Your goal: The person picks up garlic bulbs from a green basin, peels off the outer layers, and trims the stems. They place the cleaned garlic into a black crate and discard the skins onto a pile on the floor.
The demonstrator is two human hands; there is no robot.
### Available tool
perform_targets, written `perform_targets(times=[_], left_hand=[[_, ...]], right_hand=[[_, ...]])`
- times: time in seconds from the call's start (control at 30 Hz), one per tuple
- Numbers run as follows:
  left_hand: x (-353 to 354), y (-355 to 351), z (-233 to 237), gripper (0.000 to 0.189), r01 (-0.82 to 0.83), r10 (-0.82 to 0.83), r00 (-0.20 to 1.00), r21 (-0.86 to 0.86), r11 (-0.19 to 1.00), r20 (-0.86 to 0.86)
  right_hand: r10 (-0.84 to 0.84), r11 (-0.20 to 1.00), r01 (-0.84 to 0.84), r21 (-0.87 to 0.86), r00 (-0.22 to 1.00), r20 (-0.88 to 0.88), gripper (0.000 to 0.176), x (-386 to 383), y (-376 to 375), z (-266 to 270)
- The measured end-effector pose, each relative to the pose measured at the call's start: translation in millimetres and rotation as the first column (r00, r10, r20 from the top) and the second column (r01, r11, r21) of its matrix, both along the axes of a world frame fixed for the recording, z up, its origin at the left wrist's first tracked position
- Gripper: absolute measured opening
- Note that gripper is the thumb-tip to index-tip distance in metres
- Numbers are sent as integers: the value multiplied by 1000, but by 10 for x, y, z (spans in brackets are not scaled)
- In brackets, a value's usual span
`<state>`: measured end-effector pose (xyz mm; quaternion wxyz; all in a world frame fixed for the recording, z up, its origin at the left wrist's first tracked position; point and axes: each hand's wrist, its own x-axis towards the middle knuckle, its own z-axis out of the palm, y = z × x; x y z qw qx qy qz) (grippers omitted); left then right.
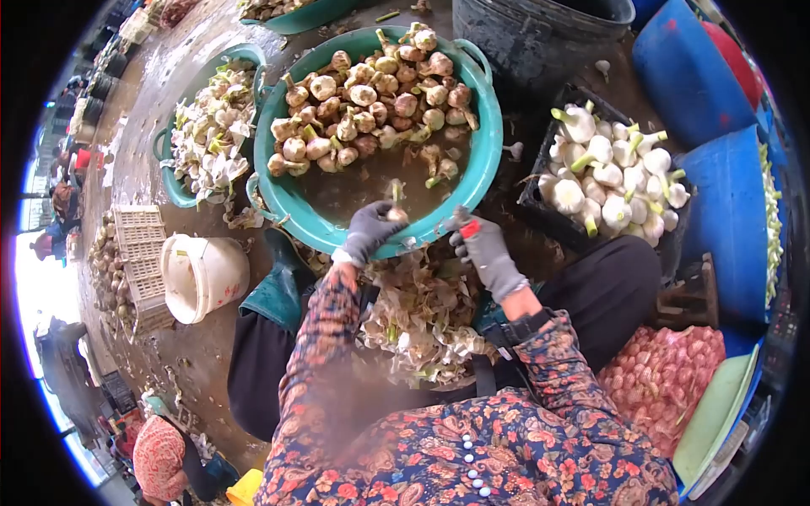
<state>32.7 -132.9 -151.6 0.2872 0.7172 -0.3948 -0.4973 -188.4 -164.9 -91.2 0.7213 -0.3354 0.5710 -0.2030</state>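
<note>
My left hand (369,229), in a dark grey glove, is closed around a garlic bulb (396,214) at the near rim of a green tub (496,126). The bulb's green stem points away from me. My right hand (487,250), gloved in grey, is closed just right of that rim. Red wrapping (470,228) shows at its fingers; what they grip, if anything, I cannot make out. Unpeeled garlic bulbs (363,95) heap up at the tub's far side, above brown water. Below my hands, loose garlic skins (422,312) lie piled between my legs.
On the right stands a black crate (531,190) of white garlic bulbs (612,173), near a blue barrel (730,211). A red net sack (662,371) lies nearer. Leftward are a smaller green tub (169,181), a white bucket (202,278) and another person (160,451).
</note>
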Motion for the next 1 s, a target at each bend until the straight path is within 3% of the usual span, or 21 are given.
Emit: perform_targets(times=[0.03, 0.1, 0.13, 0.17, 0.23, 0.3, 0.37, 0.5, 0.57, 0.63, 0.7, 0.73, 0.77, 0.8, 0.83, 0.87, 0.9, 0.93, 0.97, 1.0], left_hand=[[-200, 66, 299, 48, 12, -14, 994, -25, 1000, -106], [-493, 180, 655, 49, 117, -125, 985, -78, 990, -120], [-600, 238, 798, 47, 218, -206, 975, -181, 959, 79], [-663, 279, 812, 47, 218, -206, 975, -184, 958, 80], [-739, 348, 834, 47, 355, -218, 880, -280, 892, 422], [-779, 399, 878, 46, 315, -177, 898, -308, 898, 402], [-795, 429, 919, 45, 265, -139, 911, -293, 919, 387], [-751, 481, 945, 46, 261, -118, 915, -342, 903, 386], [-761, 502, 961, 47, 204, -92, 937, -311, 928, 338], [-800, 541, 891, 48, 154, -41, 945, -329, 932, 325], [-865, 554, 911, 48, 105, 9, 950, -347, 932, 312], [-908, 562, 913, 51, 4, 66, 978, -334, 943, 196], [-936, 567, 944, 53, -96, 125, 989, -306, 947, 76], [-945, 560, 1018, 67, -37, 38, 999, -173, 984, 1], [-930, 552, 1009, 67, -38, 39, 999, -173, 984, 1], [-904, 546, 1018, 74, 97, 24, 953, -380, 920, 302], [-870, 541, 1028, 81, 284, 76, 818, -515, 809, 570], [-811, 532, 1043, 91, 267, 82, 822, -508, 819, 564], [-785, 531, 1178, 83, 300, 73, 802, -506, 808, 593], [-724, 510, 1210, 71, 426, 8, 752, -495, 758, 660]], right_hand=[[33, 993, -46, -106, 992, -124, 51, 36, 51, -123], [-10, 871, -115, -478, 968, -251, 50, 98, 171, -246], [-31, 892, -81, -445, 971, -238, 47, 120, 202, -97], [-32, 890, -80, -448, 971, -238, 47, 93, 215, -64], [35, 890, -132, -436, 974, -222, 45, 60, 220, -10], [52, 856, -180, -485, 963, -266, 40, 40, 224, 101], [127, 710, -469, -526, 819, -559, 28, 13, 230, 221], [174, 657, -509, -556, 820, -546, 27, -16, 262, 169], [222, 741, -357, -568, 929, -294, 28, -54, 285, 105], [227, 743, -332, -581, 942, -248, 28, -82, 304, 44], [118, 958, -86, -272, 987, 105, 30, -91, 331, 144], [121, 949, -213, 234, 928, 353, 34, -184, 227, 139], [120, 948, -213, 235, 927, 355, 34, -176, 285, 134], [302, 933, -200, -300, 887, 350, 32, -162, 389, 119], [457, 649, -129, -749, 854, 249, 31, -153, 443, 110], [480, 458, -137, -878, 870, 115, 32, -145, 398, 111], [481, 460, -137, -877, 869, 117, 32, -148, 374, 110], [276, 920, -99, -380, 852, 446, 31, -159, 358, 107], [-93, 950, -96, 296, 820, 565, 30, -167, 349, 103], [-93, 949, -98, 299, 820, 565, 30, -165, 343, 80]])
